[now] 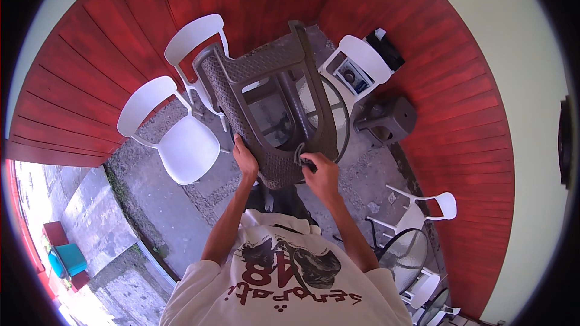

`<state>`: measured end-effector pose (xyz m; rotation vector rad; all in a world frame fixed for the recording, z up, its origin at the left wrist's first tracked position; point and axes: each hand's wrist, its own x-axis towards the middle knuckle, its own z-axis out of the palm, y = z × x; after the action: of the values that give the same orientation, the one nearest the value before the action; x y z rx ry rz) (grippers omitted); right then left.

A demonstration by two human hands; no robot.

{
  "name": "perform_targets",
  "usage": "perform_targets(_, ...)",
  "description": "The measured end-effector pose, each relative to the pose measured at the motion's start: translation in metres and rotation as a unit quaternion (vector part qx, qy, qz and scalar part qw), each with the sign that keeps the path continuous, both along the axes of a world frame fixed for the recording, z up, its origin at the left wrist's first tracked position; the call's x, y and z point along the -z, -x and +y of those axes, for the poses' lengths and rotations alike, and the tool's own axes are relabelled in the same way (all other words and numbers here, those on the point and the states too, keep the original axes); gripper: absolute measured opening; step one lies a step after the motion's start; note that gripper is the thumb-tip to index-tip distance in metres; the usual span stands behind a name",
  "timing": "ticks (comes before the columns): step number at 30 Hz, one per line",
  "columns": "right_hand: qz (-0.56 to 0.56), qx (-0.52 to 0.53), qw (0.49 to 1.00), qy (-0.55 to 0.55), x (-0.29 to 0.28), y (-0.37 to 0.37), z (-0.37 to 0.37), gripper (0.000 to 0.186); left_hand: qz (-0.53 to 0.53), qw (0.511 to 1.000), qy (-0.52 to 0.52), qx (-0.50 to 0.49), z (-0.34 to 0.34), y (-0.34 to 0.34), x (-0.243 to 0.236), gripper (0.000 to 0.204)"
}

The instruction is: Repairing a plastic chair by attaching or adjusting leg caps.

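Note:
A brown woven-pattern plastic stool [266,69] lies tilted in front of me, its openings facing up. It rests over a round glass table [342,115], which it partly hides. My left hand [245,156] grips the stool's near left edge, fingers partly hidden behind it. Pinched in my right hand [322,175] is a small dark grey cloth [299,154], pressed against the near right part of the stool.
White chairs stand at left [190,145], behind the stool [193,39] and at far right, where a white chair [362,60] has a box on it. Another brown stool [389,121] sits by the red wall [447,84]. A second glass table [405,256] is lower right.

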<state>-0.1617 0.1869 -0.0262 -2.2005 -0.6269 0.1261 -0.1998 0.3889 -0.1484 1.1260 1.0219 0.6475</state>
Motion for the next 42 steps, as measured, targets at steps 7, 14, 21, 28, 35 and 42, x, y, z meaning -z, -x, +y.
perform_targets(7,0.180,-0.059,0.981,-0.044,0.003,-0.006,0.002,0.028,0.020,1.000,-0.008,0.009,-0.003,-0.002,-0.013,0.080)
perform_targets(14,-0.098,0.136,0.986,0.024,-0.004,-0.082,-0.042,0.029,0.038,0.999,-0.010,0.038,-0.006,-0.001,-0.010,0.080)
perform_targets(21,0.113,-0.052,0.990,-0.061,-0.004,-0.010,0.011,0.031,0.004,1.000,-0.005,0.003,-0.005,-0.008,0.001,0.081)
perform_targets(28,0.042,0.109,0.993,-0.037,0.001,-0.065,-0.042,0.026,0.054,0.997,-0.044,0.026,-0.017,-0.015,-0.029,0.076)
perform_targets(35,0.007,0.006,1.000,-0.023,-0.001,0.011,-0.001,0.027,0.035,0.996,-0.076,0.019,-0.026,-0.019,-0.024,0.069)
perform_targets(42,0.083,0.030,0.995,-0.038,-0.004,-0.015,-0.027,0.025,0.055,0.995,-0.084,0.019,-0.027,-0.023,-0.028,0.066)
